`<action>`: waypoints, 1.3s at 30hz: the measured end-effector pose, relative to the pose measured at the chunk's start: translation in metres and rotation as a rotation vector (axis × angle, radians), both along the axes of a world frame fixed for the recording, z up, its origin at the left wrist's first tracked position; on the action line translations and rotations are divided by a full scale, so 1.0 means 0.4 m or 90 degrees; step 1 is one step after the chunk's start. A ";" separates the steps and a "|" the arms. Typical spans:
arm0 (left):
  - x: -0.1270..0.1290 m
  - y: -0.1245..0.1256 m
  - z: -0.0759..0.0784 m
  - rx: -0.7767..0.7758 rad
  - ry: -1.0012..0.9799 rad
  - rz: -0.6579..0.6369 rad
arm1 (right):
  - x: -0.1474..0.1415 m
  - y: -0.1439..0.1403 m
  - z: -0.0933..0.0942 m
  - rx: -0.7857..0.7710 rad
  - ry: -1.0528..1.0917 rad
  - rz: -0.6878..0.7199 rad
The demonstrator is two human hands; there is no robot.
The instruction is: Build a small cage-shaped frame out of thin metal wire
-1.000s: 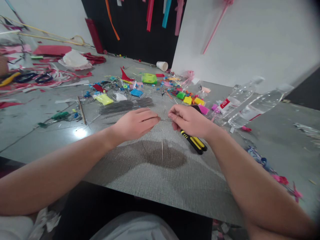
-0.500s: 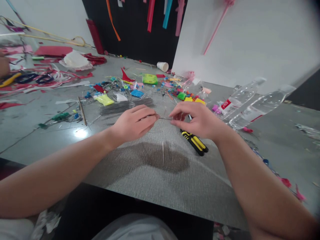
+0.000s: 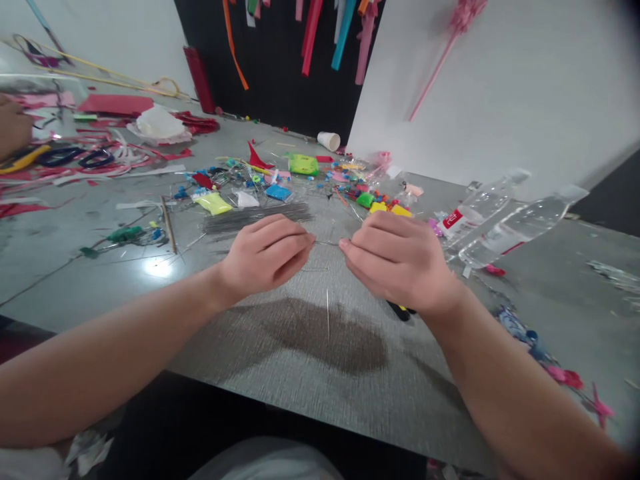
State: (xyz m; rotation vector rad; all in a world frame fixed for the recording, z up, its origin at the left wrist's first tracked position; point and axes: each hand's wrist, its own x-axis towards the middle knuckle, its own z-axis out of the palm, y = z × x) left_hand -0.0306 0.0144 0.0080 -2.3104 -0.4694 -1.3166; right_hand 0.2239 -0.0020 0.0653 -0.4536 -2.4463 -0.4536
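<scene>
A thin wire [image 3: 328, 243] spans the small gap between my two hands. My left hand [image 3: 270, 253] pinches its left part, thumb and fingers pressed together. At the other end my right hand [image 3: 395, 260] is closed, its fingertips gripping the wire. Below the hands, a fine light strand [image 3: 328, 313] shows over the grey table. Yellow-and-black handles of a hand tool [image 3: 401, 311] stick out from under my right hand, which covers the rest. Behind my left hand lies a bundle of thin dark wires [image 3: 250, 219].
Two clear bottles [image 3: 520, 227] stand at the right. Small coloured packets [image 3: 213, 202], beads and scraps lie across the back, near a tipped white cup [image 3: 329, 141]. At far left, another person's hand [image 3: 13, 127] is near scissors [image 3: 60, 157] and red strips.
My right hand has turned over and its fingers have closed, now covering most of the yellow-and-black tool. The left hand stays almost in place. The whole view has shifted slightly.
</scene>
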 end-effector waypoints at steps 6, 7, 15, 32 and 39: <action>-0.006 0.008 0.001 -0.010 0.016 -0.013 | 0.004 0.018 -0.008 0.056 0.067 -0.013; -0.005 0.008 0.002 -0.010 0.017 -0.012 | 0.005 0.023 -0.010 0.055 0.080 -0.015; 0.009 -0.001 -0.002 -0.017 0.029 0.003 | -0.002 0.026 -0.041 0.056 0.058 -0.076; 0.007 0.012 -0.006 -0.052 0.059 0.022 | -0.014 0.025 -0.007 -0.625 0.241 -0.142; 0.005 0.016 -0.013 -0.057 0.044 0.018 | -0.029 0.021 -0.020 -0.913 0.341 -0.093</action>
